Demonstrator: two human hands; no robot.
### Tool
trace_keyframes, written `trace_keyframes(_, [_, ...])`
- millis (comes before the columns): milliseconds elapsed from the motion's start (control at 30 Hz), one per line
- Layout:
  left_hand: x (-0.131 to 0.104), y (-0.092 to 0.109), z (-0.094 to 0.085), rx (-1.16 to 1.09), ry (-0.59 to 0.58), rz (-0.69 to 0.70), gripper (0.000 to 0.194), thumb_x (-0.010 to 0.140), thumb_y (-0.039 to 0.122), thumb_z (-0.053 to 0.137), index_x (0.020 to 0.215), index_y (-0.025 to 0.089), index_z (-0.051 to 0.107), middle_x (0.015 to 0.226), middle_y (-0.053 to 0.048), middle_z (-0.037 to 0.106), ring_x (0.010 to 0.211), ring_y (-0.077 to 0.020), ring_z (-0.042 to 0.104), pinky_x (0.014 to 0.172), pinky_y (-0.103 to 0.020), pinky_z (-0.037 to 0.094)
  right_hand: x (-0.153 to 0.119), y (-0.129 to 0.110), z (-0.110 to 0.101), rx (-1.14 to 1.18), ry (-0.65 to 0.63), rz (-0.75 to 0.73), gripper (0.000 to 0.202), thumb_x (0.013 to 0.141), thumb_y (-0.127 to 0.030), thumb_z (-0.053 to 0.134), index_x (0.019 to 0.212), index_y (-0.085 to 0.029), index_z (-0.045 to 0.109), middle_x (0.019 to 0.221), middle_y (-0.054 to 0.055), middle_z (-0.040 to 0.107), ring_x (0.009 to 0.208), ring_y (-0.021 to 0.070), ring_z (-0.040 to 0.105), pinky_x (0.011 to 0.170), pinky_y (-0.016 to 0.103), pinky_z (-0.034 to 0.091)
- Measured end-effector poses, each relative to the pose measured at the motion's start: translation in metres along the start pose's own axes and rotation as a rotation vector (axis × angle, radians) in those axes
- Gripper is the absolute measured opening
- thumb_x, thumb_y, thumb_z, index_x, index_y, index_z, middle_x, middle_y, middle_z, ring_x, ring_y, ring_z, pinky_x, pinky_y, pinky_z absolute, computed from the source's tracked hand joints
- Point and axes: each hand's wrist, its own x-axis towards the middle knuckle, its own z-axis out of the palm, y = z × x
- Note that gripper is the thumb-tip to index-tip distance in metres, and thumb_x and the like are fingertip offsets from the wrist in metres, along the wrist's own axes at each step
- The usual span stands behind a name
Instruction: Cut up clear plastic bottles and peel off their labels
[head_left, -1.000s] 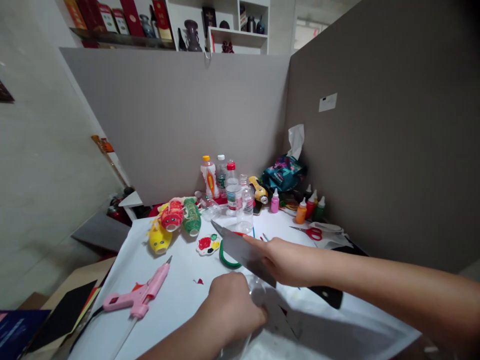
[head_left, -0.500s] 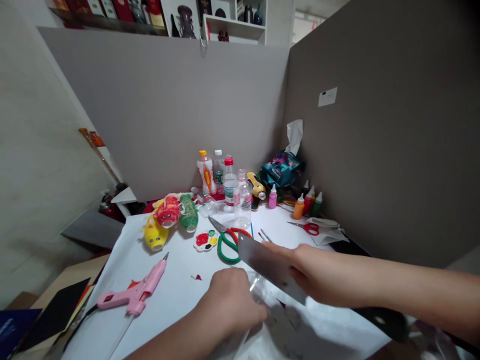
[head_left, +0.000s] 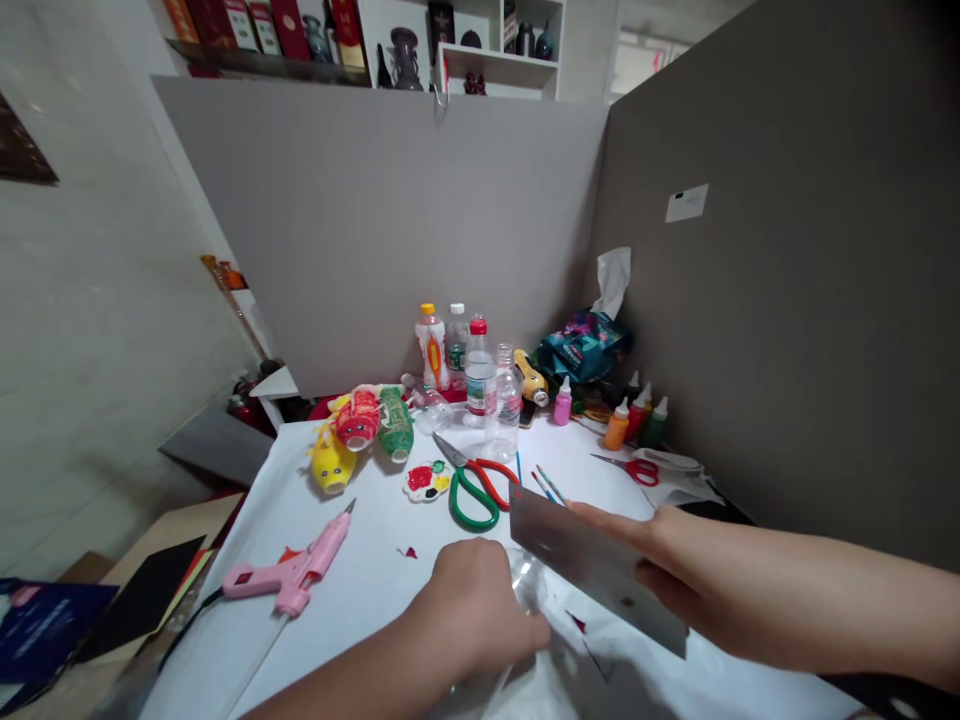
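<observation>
My right hand [head_left: 675, 560] grips a cleaver [head_left: 592, 565], fingers closed on its broad grey blade near the top edge. Part of its black handle [head_left: 892, 690] shows at the lower right. My left hand [head_left: 480, 610] is closed around a clear plastic bottle [head_left: 527, 572], mostly hidden under the fist. The blade is just right of the bottle; whether they touch I cannot tell. Beyond the blade lie large shears [head_left: 480, 490] with green and red handles. A pink glue gun [head_left: 300, 570] rests left of my left hand.
Painted bottle figures in yellow [head_left: 332, 463], red [head_left: 358, 420] and green [head_left: 395, 425] lie behind a paint palette [head_left: 426, 482]. Several plastic bottles [head_left: 480, 375] stand at the back. Paint bottles [head_left: 616, 425], small scissors [head_left: 637, 470] and a tissue pack [head_left: 585, 345] occupy the right.
The cleaver and my right hand have shifted slightly right and nearer to me. My left hand keeps its hold on the bottle. The whole view has turned a little left.
</observation>
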Motion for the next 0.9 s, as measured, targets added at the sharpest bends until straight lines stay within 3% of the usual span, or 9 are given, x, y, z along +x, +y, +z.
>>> trace_keyframes(133, [0.002,0.001,0.001,0.001,0.001,-0.009,0.057,0.060,0.052,0.060,0.095,0.010,0.076,0.099,-0.025,0.076,0.095,-0.0431,0.072,0.076,-0.046,0.059,0.034,-0.019,0.004,-0.011,0.004,-0.001,0.072,0.090,-0.014,0.047,0.157,-0.029,0.024,0.074,0.001,0.060,0.051,0.0113,0.041,0.046,0.021,0.025])
trace_keyframes(267, [0.002,0.001,0.001,0.010,0.008,-0.013,0.054,0.063,0.052,0.059,0.093,0.011,0.077,0.094,-0.024,0.077,0.091,-0.0429,0.073,0.074,-0.046,0.059,0.079,-0.040,0.013,-0.069,0.024,-0.079,0.084,0.085,-0.007,0.048,0.160,-0.019,0.010,0.082,0.007,0.065,0.050,0.0114,0.040,0.048,0.024,0.026])
trace_keyframes(333, [0.001,0.001,0.000,0.017,0.011,-0.012,0.055,0.062,0.052,0.060,0.093,0.010,0.076,0.095,-0.024,0.076,0.091,-0.0430,0.072,0.074,-0.045,0.059,0.080,-0.039,0.018,-0.063,0.051,-0.088,0.089,0.083,-0.005,0.049,0.160,-0.018,0.006,0.078,0.005,0.064,0.051,0.0121,0.041,0.048,0.023,0.026])
trace_keyframes(400, [0.000,0.001,0.000,0.024,0.015,-0.001,0.057,0.059,0.052,0.062,0.095,0.010,0.076,0.097,-0.024,0.076,0.093,-0.0432,0.071,0.077,-0.046,0.058,0.064,-0.030,0.021,-0.046,0.038,-0.067,0.088,0.084,-0.006,0.050,0.160,-0.020,0.007,0.075,0.003,0.061,0.052,0.0118,0.040,0.048,0.023,0.026])
trace_keyframes(500, [0.000,0.001,0.001,0.028,0.011,0.019,0.055,0.059,0.052,0.062,0.094,0.011,0.075,0.098,-0.023,0.076,0.095,-0.0420,0.071,0.077,-0.045,0.058,0.024,-0.010,0.020,-0.045,0.020,-0.011,0.079,0.089,-0.013,0.049,0.158,-0.033,0.016,0.075,0.000,0.057,0.050,0.0105,0.040,0.046,0.020,0.025])
trace_keyframes(600, [0.000,0.002,0.000,0.030,0.003,0.027,0.055,0.061,0.053,0.060,0.093,0.011,0.075,0.098,-0.023,0.075,0.095,-0.0419,0.071,0.077,-0.045,0.058,0.002,-0.001,0.016,-0.024,0.013,0.015,0.079,0.090,-0.014,0.046,0.156,-0.043,0.013,0.073,-0.002,0.056,0.047,0.0098,0.042,0.044,0.019,0.023])
trace_keyframes(733, [0.000,0.003,-0.002,0.032,0.004,0.021,0.054,0.060,0.052,0.061,0.093,0.011,0.075,0.097,-0.023,0.076,0.094,-0.0425,0.072,0.075,-0.044,0.058,0.032,-0.017,0.016,-0.063,0.009,-0.026,0.082,0.086,-0.012,0.049,0.158,-0.032,0.016,0.077,0.002,0.061,0.050,0.0113,0.041,0.046,0.022,0.024])
trace_keyframes(833, [-0.001,0.002,-0.002,0.025,0.007,0.008,0.049,0.062,0.052,0.060,0.090,0.014,0.076,0.093,-0.020,0.078,0.088,-0.0394,0.073,0.072,-0.041,0.058,0.068,-0.036,0.019,-0.132,0.021,-0.081,0.090,0.082,-0.009,0.050,0.160,-0.023,0.009,0.079,0.005,0.064,0.049,0.0116,0.037,0.047,0.023,0.023])
trace_keyframes(900, [-0.001,0.001,-0.002,0.023,0.005,-0.003,0.046,0.063,0.051,0.060,0.087,0.016,0.076,0.090,-0.018,0.078,0.085,-0.0371,0.074,0.069,-0.038,0.058,0.079,-0.041,0.022,-0.150,0.033,-0.074,0.092,0.081,-0.007,0.050,0.160,-0.022,0.005,0.079,0.006,0.064,0.050,0.0123,0.039,0.048,0.023,0.024])
